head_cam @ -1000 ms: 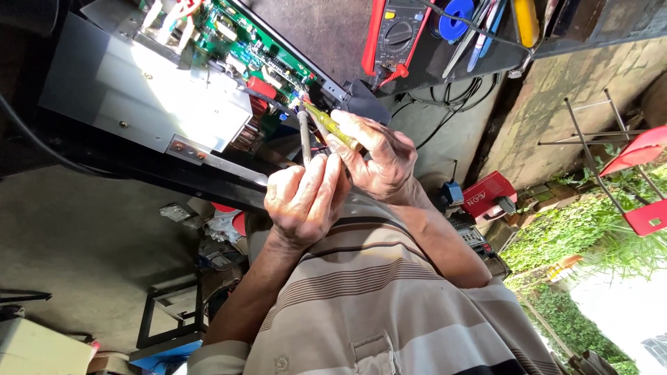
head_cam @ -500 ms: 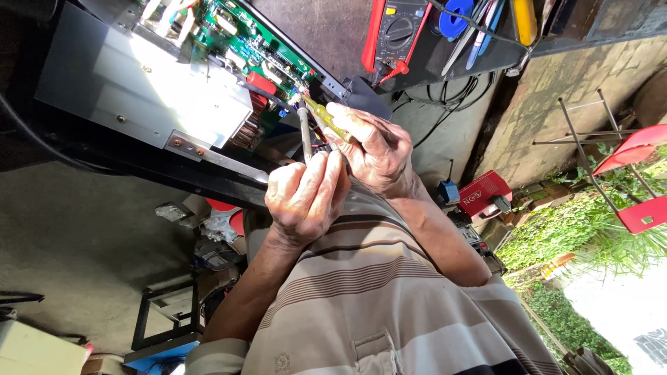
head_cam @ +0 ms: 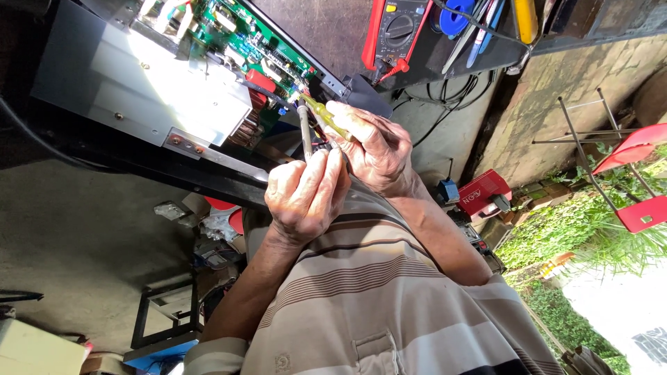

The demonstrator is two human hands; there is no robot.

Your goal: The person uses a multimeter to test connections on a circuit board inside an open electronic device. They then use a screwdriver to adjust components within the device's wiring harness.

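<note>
- Left hand [head_cam: 306,194]: closed in a loose fist, fingers curled round the lower end of a thin grey metal tool [head_cam: 304,128]. The shaft rises from between the thumb and the fingertips and points at the open device above.
- Right hand [head_cam: 375,149]: just beside the left hand and touching it at the fingertips. Its fingers are closed on a slim translucent yellow tool [head_cam: 326,117], held slanted, with the tip up and toward the left.
- The tips of the 2 tools lie close together at the edge of the green circuit board [head_cam: 236,38]. Whether either tip touches the board cannot be told.
- Green circuit board: set in an opened device and carrying many small parts, among them a red component. Beside it is a bright grey metal housing [head_cam: 139,83] in strong sunlight.
- Red multimeter [head_cam: 392,31]: on the dark bench [head_cam: 326,35] above the hands, with a black dial and red leads.
- Also on the bench, near the multimeter: a blue roll [head_cam: 455,17] and several long-handled tools, 1 of them yellow [head_cam: 526,17].
- Striped shirt [head_cam: 389,305]: beige with brown bands, filling the lower part of the view. Both forearms reach up from it.
- To the right, well apart from the hands: a red box [head_cam: 483,191], 2 red chair seats on thin metal frames [head_cam: 636,180] and green plants [head_cam: 556,236].
</note>
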